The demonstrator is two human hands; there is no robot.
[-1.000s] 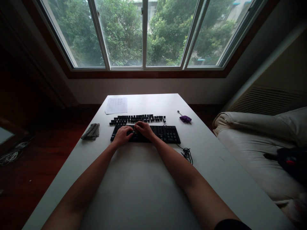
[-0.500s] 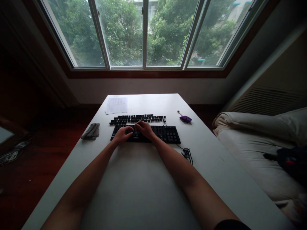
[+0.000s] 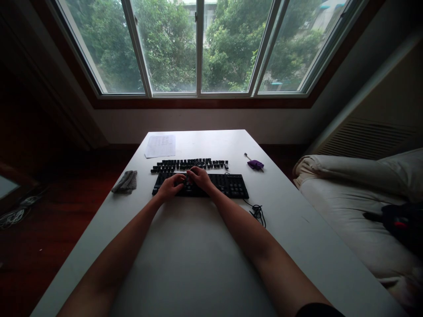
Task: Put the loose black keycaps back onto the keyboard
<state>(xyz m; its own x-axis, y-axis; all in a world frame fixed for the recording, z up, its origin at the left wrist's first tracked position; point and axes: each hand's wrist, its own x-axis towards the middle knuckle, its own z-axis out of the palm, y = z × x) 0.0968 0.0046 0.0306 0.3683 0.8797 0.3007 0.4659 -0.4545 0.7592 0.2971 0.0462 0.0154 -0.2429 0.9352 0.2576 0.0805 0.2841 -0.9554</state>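
A black keyboard [image 3: 220, 185] lies on the white table, partly covered by both hands. My left hand [image 3: 171, 186] rests on its left half, fingers curved and the thumb apart from them. Close beside it, my right hand [image 3: 199, 179] reaches over the keyboard with fingertips drawn together and pointing down. Whatever may be between those fingertips is too small and hidden to name. Behind the keyboard, loose black keycaps [image 3: 168, 166] stand in uneven rows; the right hand overlaps the front of these rows.
A grey cloth [image 3: 125, 182] lies left of the keyboard. At the right are a purple cloth-like item [image 3: 255, 164] with a small brush [image 3: 247, 156] and the bundled cable [image 3: 257, 213]. A paper sheet [image 3: 161, 146] lies at the far left. A sofa [image 3: 337, 193] stands to the right.
Both hands stay over the same part of the keyboard. The left hand's fingers have shifted very slightly toward the right hand; nothing else has visibly moved.
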